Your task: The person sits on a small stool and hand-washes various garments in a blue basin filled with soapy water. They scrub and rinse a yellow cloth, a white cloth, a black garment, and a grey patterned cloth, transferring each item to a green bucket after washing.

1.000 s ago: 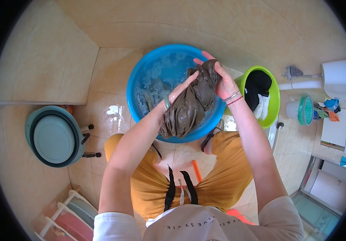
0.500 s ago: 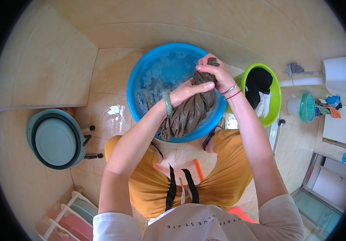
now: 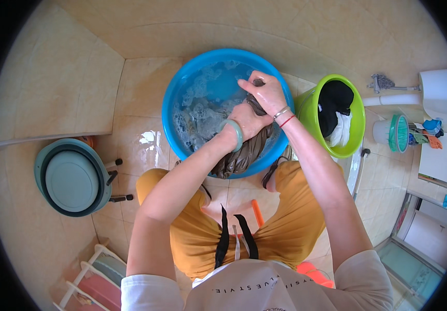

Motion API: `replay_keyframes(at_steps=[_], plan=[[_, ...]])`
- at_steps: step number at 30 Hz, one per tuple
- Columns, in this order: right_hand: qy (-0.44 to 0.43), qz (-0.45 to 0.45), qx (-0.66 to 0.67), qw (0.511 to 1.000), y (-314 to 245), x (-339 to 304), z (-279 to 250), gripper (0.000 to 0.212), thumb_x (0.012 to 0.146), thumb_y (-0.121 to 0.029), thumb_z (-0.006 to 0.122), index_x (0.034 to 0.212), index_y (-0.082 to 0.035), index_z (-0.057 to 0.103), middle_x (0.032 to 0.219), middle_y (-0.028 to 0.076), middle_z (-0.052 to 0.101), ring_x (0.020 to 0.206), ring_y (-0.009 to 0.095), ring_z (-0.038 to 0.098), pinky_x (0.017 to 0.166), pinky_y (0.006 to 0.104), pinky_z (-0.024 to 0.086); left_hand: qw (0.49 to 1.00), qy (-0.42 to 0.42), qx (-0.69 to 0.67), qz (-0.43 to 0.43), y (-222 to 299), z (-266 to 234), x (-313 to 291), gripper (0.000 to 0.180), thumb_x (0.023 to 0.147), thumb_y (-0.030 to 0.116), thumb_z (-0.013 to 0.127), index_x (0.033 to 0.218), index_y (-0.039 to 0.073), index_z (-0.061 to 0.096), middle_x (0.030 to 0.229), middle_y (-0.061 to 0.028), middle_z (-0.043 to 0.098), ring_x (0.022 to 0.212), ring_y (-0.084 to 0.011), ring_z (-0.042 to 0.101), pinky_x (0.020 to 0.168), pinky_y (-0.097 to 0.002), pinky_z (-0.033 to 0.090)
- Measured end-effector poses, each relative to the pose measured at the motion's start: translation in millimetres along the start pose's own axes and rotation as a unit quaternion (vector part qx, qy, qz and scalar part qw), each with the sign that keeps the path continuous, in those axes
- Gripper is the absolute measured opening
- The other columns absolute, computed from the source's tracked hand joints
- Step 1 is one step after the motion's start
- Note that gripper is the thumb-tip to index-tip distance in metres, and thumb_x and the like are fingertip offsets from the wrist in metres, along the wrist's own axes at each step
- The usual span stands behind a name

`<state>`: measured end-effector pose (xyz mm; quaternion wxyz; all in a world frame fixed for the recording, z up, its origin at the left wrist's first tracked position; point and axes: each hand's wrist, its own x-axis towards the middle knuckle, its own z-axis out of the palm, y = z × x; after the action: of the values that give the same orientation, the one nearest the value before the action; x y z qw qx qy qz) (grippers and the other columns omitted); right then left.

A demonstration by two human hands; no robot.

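Observation:
A twisted, wet brown cloth hangs over the near right part of a blue basin. My left hand, below a pale green bangle, is closed around its middle. Farther up, my right hand grips the cloth's far end, which pokes out above the fist. The right thumb or a finger sticks out to the left. Foamy water fills the basin, and some pale, soaked fabric seems to lie in it. The lower end of the brown cloth rests at the basin's near rim.
Right of the basin stands a lime green bucket with black and white clothes. A folded grey-green basin leans at the left wall. Farther right are a small lidless bin and a white pipe. Wet tiles lie left of the basin.
My left hand has rolled over, its back now facing up, and both hands have shifted slightly left. The cloth's lower part has drawn in closer to the hands.

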<state>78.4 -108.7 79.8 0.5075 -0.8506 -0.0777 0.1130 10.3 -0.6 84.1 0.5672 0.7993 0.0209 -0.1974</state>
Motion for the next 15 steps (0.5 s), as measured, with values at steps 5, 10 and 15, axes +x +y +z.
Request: replay_keyframes(at_steps=[5, 10, 15], plan=[[0.048, -0.037, -0.066, 0.996, -0.5, -4.1, 10.1, 0.025, 0.081, -0.018, 0.07, 0.07, -0.002, 0.055, 0.061, 0.007, 0.052, 0.058, 0.015, 0.046, 0.055, 0.0312, 0.039, 0.997, 0.005, 0.068, -0.031, -12.1, 7.6, 5.0, 0.056, 0.073, 0.046, 0.068, 0.102, -0.002, 0.066, 0.102, -0.0262, 0.066, 0.101, -0.0403, 0.062, 0.089, -0.0429, 0.048], [0.102, -0.079, -0.174, 0.976, 17.3, -5.6, 23.1, 0.013, 0.077, -0.01, 0.064, 0.073, -0.002, 0.056, 0.067, 0.013, 0.057, 0.062, 0.025, 0.055, 0.059, 0.0373, 0.044, 0.993, 0.007, 0.1, -0.056, -25.7, 17.4, 13.8, 0.056, 0.074, 0.048, 0.068, 0.101, -0.001, 0.067, 0.102, -0.0266, 0.066, 0.102, -0.0413, 0.061, 0.089, -0.0433, 0.048], [0.023, 0.022, -0.113, 0.993, 31.9, -0.4, 19.4, 0.025, 0.082, -0.029, 0.068, 0.09, -0.006, 0.064, 0.091, 0.014, 0.065, 0.088, 0.03, 0.062, 0.077, 0.0404, 0.048, 0.997, -0.035, 0.059, -0.044, -36.7, 11.5, 24.2, 0.054, 0.074, 0.042, 0.07, 0.103, -0.003, 0.067, 0.1, -0.023, 0.068, 0.096, -0.0344, 0.066, 0.086, -0.0396, 0.05]])
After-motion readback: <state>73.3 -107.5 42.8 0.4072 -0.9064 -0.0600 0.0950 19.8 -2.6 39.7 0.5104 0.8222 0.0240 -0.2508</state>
